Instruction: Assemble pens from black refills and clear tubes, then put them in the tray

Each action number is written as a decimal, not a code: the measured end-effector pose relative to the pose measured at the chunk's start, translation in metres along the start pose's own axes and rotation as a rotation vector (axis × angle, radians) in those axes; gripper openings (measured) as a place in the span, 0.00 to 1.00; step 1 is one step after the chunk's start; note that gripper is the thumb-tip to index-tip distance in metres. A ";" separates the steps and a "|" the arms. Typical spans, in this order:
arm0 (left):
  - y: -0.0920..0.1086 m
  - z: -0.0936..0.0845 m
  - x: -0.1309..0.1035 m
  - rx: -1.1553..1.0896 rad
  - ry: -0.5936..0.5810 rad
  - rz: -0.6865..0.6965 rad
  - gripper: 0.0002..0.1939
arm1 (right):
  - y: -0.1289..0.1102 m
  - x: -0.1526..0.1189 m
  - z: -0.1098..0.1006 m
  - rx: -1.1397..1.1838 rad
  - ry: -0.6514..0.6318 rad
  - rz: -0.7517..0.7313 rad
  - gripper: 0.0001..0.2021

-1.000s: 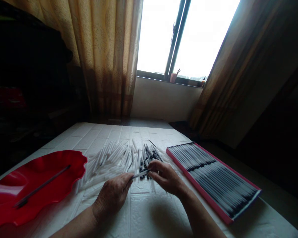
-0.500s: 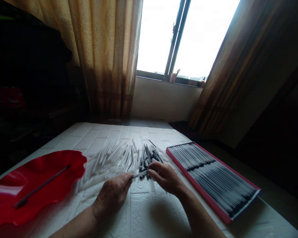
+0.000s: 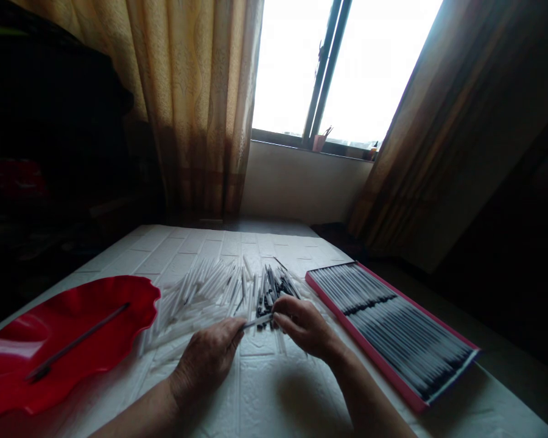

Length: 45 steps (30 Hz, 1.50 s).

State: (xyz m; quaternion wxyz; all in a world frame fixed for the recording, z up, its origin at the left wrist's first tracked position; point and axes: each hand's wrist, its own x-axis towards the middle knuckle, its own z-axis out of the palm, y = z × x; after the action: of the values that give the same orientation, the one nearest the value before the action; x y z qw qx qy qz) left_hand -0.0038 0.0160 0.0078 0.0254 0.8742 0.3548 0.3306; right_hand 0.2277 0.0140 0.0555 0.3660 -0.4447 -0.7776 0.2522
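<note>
Your left hand (image 3: 209,358) rests low on the white brick-patterned table cover (image 3: 265,395), its fingers pinched closed on one end of a thin pen part (image 3: 257,320). Your right hand (image 3: 304,325) meets it from the other side, thumb and forefinger closed on the far end of the same part — the two hands hold it between them, just above the cover.

Directly behind the hands lies a loose heap of clear pen barrels (image 3: 196,298), spread fan-wise toward the left. Beside that heap, touching its right edge, sits a smaller cluster of dark pen pieces (image 3: 271,286); your right hand is just in front of it.

To the right, well clear of the hands, a shallow pink-edged box (image 3: 369,356) holds rows of pens laid parallel. At the left edge of the table stands a red scalloped tray (image 3: 119,347) with a single dark pen (image 3: 75,342) lying diagonally in it.
</note>
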 end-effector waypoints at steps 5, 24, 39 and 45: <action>0.001 0.000 0.000 0.001 0.007 0.004 0.13 | 0.000 0.000 0.000 -0.025 -0.006 0.008 0.07; -0.001 0.000 0.000 0.020 0.003 0.009 0.13 | 0.002 0.001 0.000 0.000 -0.033 0.010 0.05; -0.001 0.000 0.000 0.015 0.003 0.000 0.13 | 0.010 -0.002 -0.001 0.056 -0.010 0.025 0.03; -0.001 0.000 -0.001 0.011 0.005 -0.010 0.13 | 0.002 0.000 -0.001 0.020 -0.037 0.027 0.05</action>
State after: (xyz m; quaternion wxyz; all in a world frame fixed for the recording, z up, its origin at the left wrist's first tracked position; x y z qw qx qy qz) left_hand -0.0050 0.0160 0.0069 0.0214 0.8718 0.3610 0.3305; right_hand 0.2299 0.0150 0.0546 0.3526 -0.4464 -0.7757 0.2732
